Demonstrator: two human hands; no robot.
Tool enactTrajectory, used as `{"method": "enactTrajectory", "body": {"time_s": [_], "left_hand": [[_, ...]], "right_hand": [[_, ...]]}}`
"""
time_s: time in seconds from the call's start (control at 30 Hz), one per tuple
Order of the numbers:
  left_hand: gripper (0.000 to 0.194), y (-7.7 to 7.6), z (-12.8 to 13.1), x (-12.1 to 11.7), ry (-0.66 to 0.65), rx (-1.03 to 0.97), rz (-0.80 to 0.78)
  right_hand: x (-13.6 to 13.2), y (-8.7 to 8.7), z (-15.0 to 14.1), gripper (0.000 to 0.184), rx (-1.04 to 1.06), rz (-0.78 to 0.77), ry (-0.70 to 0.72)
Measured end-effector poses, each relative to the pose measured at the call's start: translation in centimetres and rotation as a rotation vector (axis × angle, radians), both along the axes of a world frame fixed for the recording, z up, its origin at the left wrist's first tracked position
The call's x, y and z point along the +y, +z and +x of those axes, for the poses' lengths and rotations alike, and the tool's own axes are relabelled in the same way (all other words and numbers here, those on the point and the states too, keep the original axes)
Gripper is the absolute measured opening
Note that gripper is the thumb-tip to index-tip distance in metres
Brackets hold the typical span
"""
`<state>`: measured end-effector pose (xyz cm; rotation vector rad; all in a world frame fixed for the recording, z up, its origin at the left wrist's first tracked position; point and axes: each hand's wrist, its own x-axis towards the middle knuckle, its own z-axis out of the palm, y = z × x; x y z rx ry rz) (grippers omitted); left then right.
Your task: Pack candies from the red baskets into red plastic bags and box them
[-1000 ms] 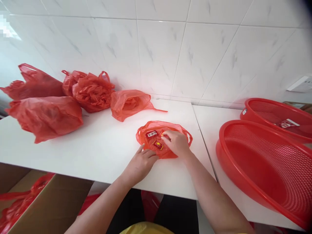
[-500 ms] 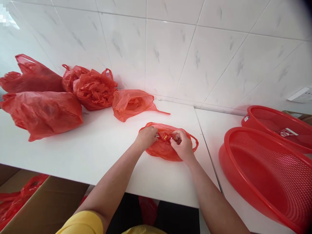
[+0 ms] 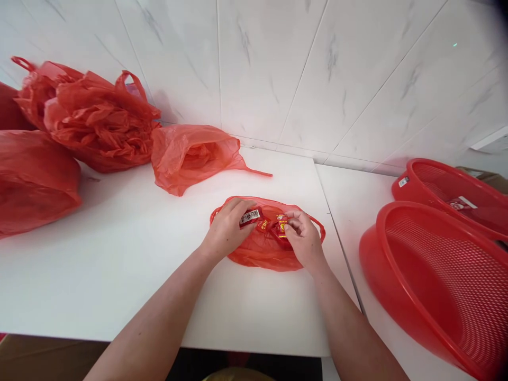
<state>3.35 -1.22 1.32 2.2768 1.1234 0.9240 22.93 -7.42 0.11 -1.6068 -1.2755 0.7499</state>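
Observation:
A red plastic bag (image 3: 262,259) lies on the white table with its mouth spread, and both hands are over it. My left hand (image 3: 227,227) is closed on a small dark-red packet (image 3: 250,216) that has a white label with black characters. Between the thumb and fingers of my right hand (image 3: 307,238) is a small red-and-yellow wrapped candy (image 3: 282,225). In the bag's opening, between the hands, shows another red wrapped piece (image 3: 264,226) with gold print. The bag's right handle loop lies just beyond my right hand.
Another open red bag (image 3: 194,159) lies behind, near the tiled wall. Stuffed red bags (image 3: 99,121) crowd the left side. Two red mesh baskets, one in front (image 3: 413,296) and one behind (image 3: 460,185), stand on the right, past a table seam (image 3: 341,238).
The view has shifted closer and to the right. The labelled packet in my left hand and the candy in my right now show more plainly; both hands stay over the bag.

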Motion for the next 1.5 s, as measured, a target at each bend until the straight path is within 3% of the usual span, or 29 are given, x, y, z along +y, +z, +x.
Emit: {"method": "enactTrajectory", "body": {"time_s": [0.17, 0.4, 0.6, 0.77, 0.93, 1.0, 1.1, 1.33, 1.5], "left_hand": [[0.023, -0.1, 0.7, -0.7, -0.028, -0.089, -0.063], [0.022, -0.5, 0.7, -0.3, 0.041, -0.064, -0.206], [0.018, -0.5, 0.5, 0.0, 0.054, -0.117, -0.309], [0.016, -0.5, 0.4, 0.1, 0.094, -0.11, -0.275], [0.017, -0.6, 0.4, 0.1, 0.172, -0.029, -0.23], [0.015, -0.7, 0.3, 0.1, 0.154, 0.019, -0.215], [0.015, -1.0, 0.3, 0.4, 0.12, 0.094, -0.17], [0.025, -1.5, 0.3, 0.7, 0.062, 0.089, 0.226], [0.019, -1.3, 0.8, -0.1, -0.244, 0.153, 0.167]], "right_hand": [[-0.1, 0.3, 0.0, 0.022, 0.016, 0.018, -0.008], [-0.2, 0.7, 0.6, 0.025, -0.065, 0.056, -0.087], [-0.7, 1.3, -0.2, 0.03, -0.183, 0.026, 0.103], [-0.9, 1.1, -0.9, 0.026, -0.139, -0.052, 0.203], [-0.5, 0.7, 0.0, 0.023, -0.292, 0.023, -0.011], [-0.4, 0.8, 0.5, 0.022, -0.41, 0.041, -0.064], [-0.4, 0.8, 1.1, 0.023, -0.562, 0.039, -0.005], [-0.5, 0.3, 1.1, 0.044, -0.673, -0.079, 0.115], [-0.6, 0.7, 1.1, 0.047, -0.555, -0.047, 0.076]]}}
